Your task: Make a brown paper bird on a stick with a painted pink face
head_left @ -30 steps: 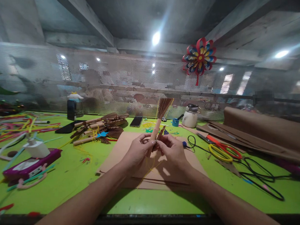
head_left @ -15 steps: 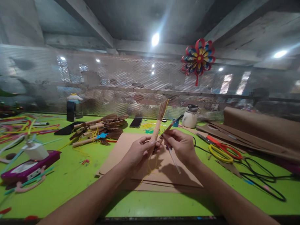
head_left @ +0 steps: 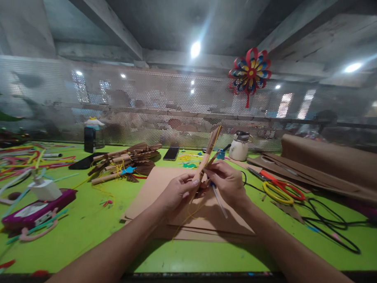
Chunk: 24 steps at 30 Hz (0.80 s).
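My left hand (head_left: 180, 189) pinches the lower part of a folded brown paper piece (head_left: 209, 153), which tilts up to the right with a yellow line along its upper edge. My right hand (head_left: 227, 179) is closed close beside it, its fingertips on a thin brown paper strip (head_left: 211, 160). A slim white stick (head_left: 220, 202) with a blue part near the fingers pokes down from under this hand. Thin yellow thread (head_left: 188, 218) trails below my left hand. Under both hands lies a stack of brown paper sheets (head_left: 159, 179). My fingers partly hide where the pieces meet.
On the green table, bundled pleated brown paper pieces (head_left: 127, 158) and a purple power strip (head_left: 39, 210) lie left. Scissors (head_left: 278, 190), a black cable (head_left: 330, 227) and larger brown paper (head_left: 331, 167) are right. Behind stand a phone (head_left: 171, 153) and a white jug (head_left: 239, 146).
The folded paper piece has tipped further to the right, its top now nearer the white jug. My left hand has shifted slightly right; the right hand has barely moved.
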Available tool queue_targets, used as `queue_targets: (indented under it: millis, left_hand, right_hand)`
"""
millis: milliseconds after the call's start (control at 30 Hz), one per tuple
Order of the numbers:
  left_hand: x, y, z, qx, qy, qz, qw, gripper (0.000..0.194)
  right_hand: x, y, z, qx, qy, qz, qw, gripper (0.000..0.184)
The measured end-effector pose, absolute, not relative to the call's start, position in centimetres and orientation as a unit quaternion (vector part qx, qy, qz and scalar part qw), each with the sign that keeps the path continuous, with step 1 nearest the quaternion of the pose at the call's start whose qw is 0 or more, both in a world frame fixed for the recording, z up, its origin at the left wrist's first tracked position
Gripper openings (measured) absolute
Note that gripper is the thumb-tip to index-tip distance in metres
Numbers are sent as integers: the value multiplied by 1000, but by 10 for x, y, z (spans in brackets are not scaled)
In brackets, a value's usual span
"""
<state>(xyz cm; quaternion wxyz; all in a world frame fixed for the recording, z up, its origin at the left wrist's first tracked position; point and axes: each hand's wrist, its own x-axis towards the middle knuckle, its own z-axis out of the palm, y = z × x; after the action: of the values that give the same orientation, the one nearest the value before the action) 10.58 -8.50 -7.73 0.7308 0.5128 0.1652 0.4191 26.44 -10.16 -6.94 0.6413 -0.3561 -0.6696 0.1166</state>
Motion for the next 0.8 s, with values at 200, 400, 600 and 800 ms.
queue_targets:
  millis: [200,400,600,800]
  left_hand:
    - [106,-86,-76,520,175,418,724,22]
    - [106,-85,-78,527,159,420,722,22]
    - [106,-85,-80,542,151,421,712,20]
    - [106,-87,-78,545,152,424,707,19]
  right_hand:
    - [264,-101,-71,-363,-672,104,637,8]
    - [264,-96,-78,-365,-661,111,647,10]
    - [264,-95,-79,-374,-668,74,639,10]
    - [263,-98,-77,-374,-678,35,632,9]
